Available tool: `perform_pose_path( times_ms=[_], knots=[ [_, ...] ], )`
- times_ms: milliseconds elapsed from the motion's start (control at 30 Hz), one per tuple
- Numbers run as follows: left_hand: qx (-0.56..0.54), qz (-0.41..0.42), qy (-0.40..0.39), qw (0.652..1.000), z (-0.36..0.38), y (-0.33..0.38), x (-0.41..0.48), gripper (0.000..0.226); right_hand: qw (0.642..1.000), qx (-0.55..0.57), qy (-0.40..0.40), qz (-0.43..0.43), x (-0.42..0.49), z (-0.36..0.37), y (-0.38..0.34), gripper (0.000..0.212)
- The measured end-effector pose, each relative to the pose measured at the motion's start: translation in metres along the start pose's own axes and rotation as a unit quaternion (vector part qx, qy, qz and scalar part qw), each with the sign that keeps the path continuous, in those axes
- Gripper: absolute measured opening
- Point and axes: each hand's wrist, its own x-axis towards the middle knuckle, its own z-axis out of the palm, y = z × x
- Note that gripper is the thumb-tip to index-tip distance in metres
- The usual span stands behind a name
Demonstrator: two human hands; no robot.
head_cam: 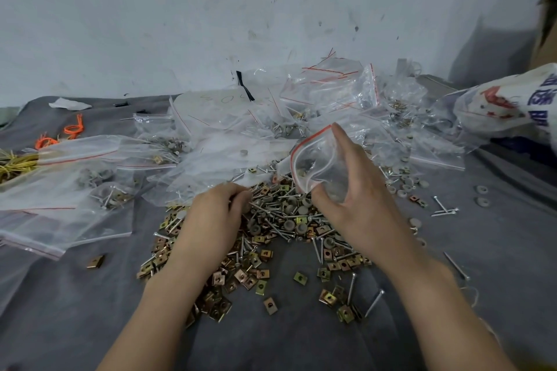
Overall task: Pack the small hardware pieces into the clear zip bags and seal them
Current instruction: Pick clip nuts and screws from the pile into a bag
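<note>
Small clear zip bag (316, 164), thin soft film with a red stripe along the mouth: judged very light, limp and slippery, collapses unless the mouth is held. Best grip is at the stiffer zip strip near a corner, where the film will not slide between the fingers. Mouth gapes open towards the left, and a few small dark pieces show at the bottom through the film. The bag is held in the air just above the far edge of the pile of mixed hardware (280, 220). The right hand (355, 190) grips it, thumb under the lower edge, fingers up the far side. The left hand (217, 211) lies on the pile with its fingers curled down into it; whether it pinches any pieces is hidden. The pile holds brass-coloured square clip nuts (241, 275), silver screws (351, 285) and round grey plastic caps (288, 224), all on a grey cloth (301, 340). A loose heap of empty clear bags (316, 90) lies behind, filled flat bags (60, 190) to the left, orange ties (73, 128) beyond them, and a white printed sack (506, 105) at the right.
</note>
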Motion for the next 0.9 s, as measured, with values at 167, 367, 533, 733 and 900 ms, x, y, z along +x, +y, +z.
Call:
perform_pose_path(
  times_ms=[167,367,533,733,900],
  knots=[
    [-0.007,-0.004,0.003,1.000,0.000,0.000,0.000,0.018,1.000,-0.001,-0.005,-0.001,0.000,0.002,0.001,0.080],
    [-0.142,-0.062,0.029,0.987,-0.007,0.015,0.002,0.013,1.000,-0.002,0.000,0.010,-0.001,0.005,-0.002,0.080],
    [-0.689,-0.275,-0.074,0.666,-0.022,0.046,0.006,0.008,1.000,-0.012,-0.005,0.009,-0.005,0.006,-0.005,0.079],
    [-0.694,-0.279,-0.071,0.660,-0.020,0.052,0.002,0.009,1.000,-0.017,-0.009,0.016,-0.006,0.003,-0.006,0.079],
    [-0.693,-0.265,-0.071,0.667,-0.022,0.050,0.001,0.010,1.000,-0.027,0.005,0.014,-0.002,0.002,-0.007,0.079]
  ],
)
